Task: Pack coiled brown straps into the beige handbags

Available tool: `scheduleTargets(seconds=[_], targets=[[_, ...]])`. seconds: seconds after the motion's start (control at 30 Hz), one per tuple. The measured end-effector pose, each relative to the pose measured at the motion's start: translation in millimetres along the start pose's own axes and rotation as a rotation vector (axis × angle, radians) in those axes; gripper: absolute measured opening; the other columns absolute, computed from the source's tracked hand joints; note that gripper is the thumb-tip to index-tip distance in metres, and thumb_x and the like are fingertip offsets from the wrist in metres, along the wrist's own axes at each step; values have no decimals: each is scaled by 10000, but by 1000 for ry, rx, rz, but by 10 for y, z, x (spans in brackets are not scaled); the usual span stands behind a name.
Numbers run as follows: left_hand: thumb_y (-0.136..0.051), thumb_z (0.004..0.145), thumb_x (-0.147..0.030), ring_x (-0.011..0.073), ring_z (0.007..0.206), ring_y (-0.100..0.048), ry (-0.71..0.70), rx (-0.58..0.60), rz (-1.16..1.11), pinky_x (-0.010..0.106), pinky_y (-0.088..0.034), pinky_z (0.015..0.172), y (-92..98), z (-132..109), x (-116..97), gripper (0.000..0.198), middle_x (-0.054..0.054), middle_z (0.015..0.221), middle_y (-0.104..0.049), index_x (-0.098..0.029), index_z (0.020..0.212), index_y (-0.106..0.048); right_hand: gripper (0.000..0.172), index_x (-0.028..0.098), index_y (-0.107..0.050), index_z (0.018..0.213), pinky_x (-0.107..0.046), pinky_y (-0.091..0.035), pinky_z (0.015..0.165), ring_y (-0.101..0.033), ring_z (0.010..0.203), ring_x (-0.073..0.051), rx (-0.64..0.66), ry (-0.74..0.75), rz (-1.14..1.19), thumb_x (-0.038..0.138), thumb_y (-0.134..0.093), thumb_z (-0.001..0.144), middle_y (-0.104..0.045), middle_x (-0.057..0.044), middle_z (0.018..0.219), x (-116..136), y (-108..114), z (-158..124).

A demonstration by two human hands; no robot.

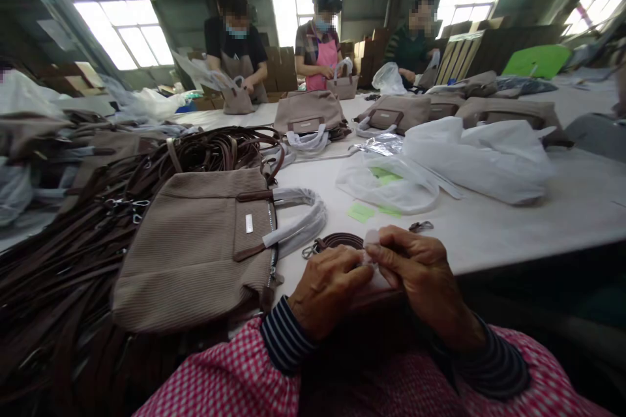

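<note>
My left hand (328,283) is closed, its fingertips pinching a small piece of translucent white plastic (372,236). My right hand (421,273) grips the same plastic between thumb and fingers, almost touching the left. Just behind my left hand lies a coiled brown strap (342,241) with a metal clasp. To the left a ribbed taupe handbag (195,241) rests on its side, its handles (306,225) wrapped in clear plastic. A small loose strap end with a metal clip (421,226) sits behind my right hand.
A heap of brown straps (98,234) covers the left side. White plastic bags (479,156) and green paper slips (360,211) lie on the white table (562,228). More taupe handbags (313,111) stand farther back, where several co-workers (237,52) handle bags.
</note>
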State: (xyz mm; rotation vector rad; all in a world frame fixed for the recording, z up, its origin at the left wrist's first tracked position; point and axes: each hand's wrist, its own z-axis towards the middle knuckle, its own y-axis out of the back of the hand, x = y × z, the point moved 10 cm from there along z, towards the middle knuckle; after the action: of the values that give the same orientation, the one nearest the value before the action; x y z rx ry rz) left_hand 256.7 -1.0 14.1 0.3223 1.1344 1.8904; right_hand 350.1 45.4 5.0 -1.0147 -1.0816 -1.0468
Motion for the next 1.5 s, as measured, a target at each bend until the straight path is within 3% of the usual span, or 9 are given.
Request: scheduleTargets(seconds=[0.27, 0.37, 0.47, 0.63, 0.77, 1.0, 1.13, 1.27, 1.5], targets=[[-512, 1058, -247, 246, 1237, -601, 34, 164, 127, 464, -402, 1188, -102, -170, -67, 193, 75, 1271, -681, -191, 1154, -669, 364, 182, -624, 669, -216, -350, 485, -422, 542, -99, 252, -35, -396, 470, -750, 853, -491, 30, 595, -35, 21, 4], [-531, 1044, -262, 286, 1485, -401, 67, 189, 125, 503, -293, 1267, 115, -251, -156, 204, 48, 1528, -534, -238, 1198, -662, 391, 201, -722, 755, -237, -378, 470, -482, 521, -127, 259, -67, -520, 581, -716, 848, -572, -1, 599, -24, 244, 35], [-546, 1043, -287, 220, 1240, -599, 129, 257, 101, 402, -464, 1102, 446, -220, -135, 147, 9, 1336, -674, -250, 1077, -683, 412, 233, -787, 843, -261, -373, 460, -520, 540, -163, 160, 32, -610, 638, -712, 825, -614, -26, 610, 163, 446, 166], [-719, 919, -234, 296, 1071, -623, 486, 284, 199, 438, -512, 934, 892, -152, 655, 172, 77, 1062, -732, -198, 1084, -687, 403, 233, -774, 845, -297, -422, 559, -578, 674, -205, 209, 170, -646, 628, -695, 853, -698, -63, 768, 478, 108, 475], [-785, 759, -140, 283, 994, -633, 622, 195, -21, 429, -518, 893, 771, -222, 1221, 546, 53, 1017, -736, -202, 1283, -649, 305, 206, -763, 858, -294, -408, 601, -555, 686, -184, 305, 269, -716, 497, -680, 900, -683, -42, 759, 541, -334, 819], [-742, 738, -258, 170, 713, -577, 768, -244, -347, 294, -499, 679, 895, -446, 1534, 159, -3, 757, -608, -166, 850, -678, 215, 151, -750, 824, -272, -421, 564, -587, 618, -158, 481, 173, -664, 339, -658, 873, -677, -32, 709, 245, -595, 1248], [-609, 889, -508, 139, 650, -583, 904, -671, -500, 297, -550, 669, 1261, -766, 1770, 331, -33, 747, -533, -188, 937, -543, 249, 143, -751, 794, -269, -402, 599, -562, 636, -150, 574, 241, -738, 306, -609, 919, -664, -25, 690, 259, -882, 1310], [-769, 727, -284, 192, 765, -655, 977, -1021, -224, 370, -585, 750, 1694, -1191, 1798, 486, 13, 921, -624, -200, 1128, -509, 190, 146, -770, 944, -291, -446, 781, -620, 835, -178, 755, 408, -897, 142, -582, 918, -739, -69, 954, 106, -1449, 1243], [-577, 864, 8, 428, 1601, -129, 476, -394, 837, 726, -172, 1240, 1735, -707, 1164, 822, 191, 1709, -232, -246, 1596, -300, 210, 128, -651, 1114, -379, -445, 1019, -566, 1079, -235, 865, 658, -1090, 116, -512, 956, -648, -129, 1167, -392, -1917, 957]])
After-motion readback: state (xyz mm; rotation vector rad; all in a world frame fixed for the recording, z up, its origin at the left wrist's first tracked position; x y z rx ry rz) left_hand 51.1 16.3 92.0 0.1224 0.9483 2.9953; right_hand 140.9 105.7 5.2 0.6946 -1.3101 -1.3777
